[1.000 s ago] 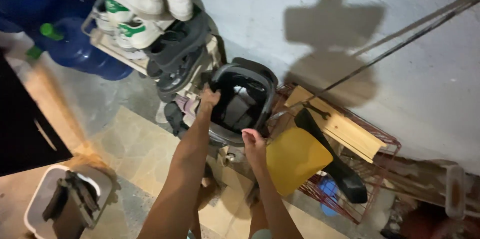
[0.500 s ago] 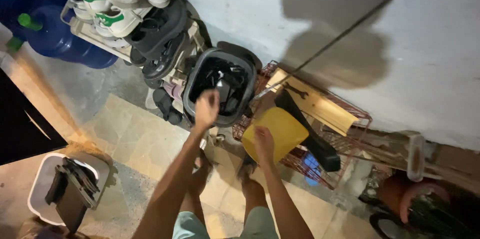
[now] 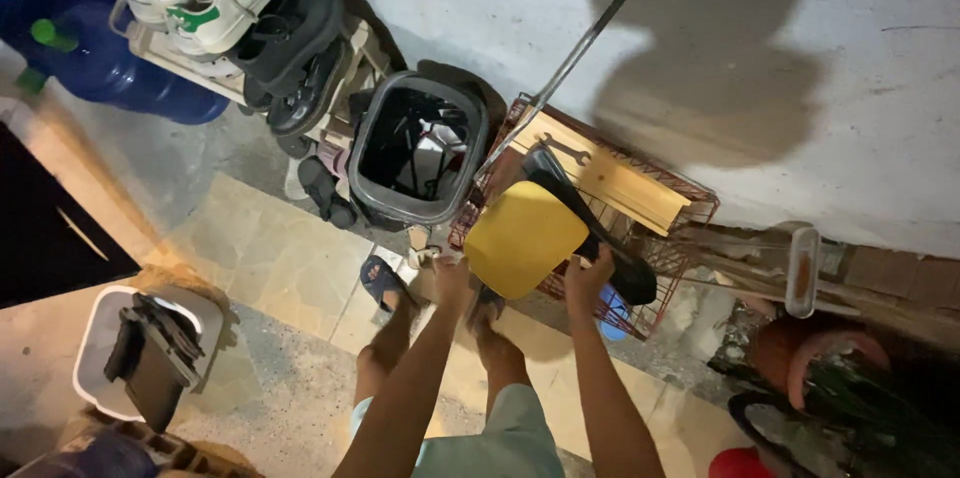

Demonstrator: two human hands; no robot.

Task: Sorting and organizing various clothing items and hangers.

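Both your hands, left hand (image 3: 450, 278) and right hand (image 3: 588, 273), grip the yellow dustpan (image 3: 522, 236) at mid-frame, fingers curled on its edges (still inside the red wire basket (image 3: 690, 200)), not yet lifted clear.

Warm, dim artificial light from behind the person, hard shadow thrown on the wall (image 3: 720, 48), dark corners, slight motion blur

You've no labels, signs or screens in view; the nearest to packaging is the blue water jug (image 3: 120, 78) with a green cap, lying top left beside the shoe rack (image 3: 240, 48).
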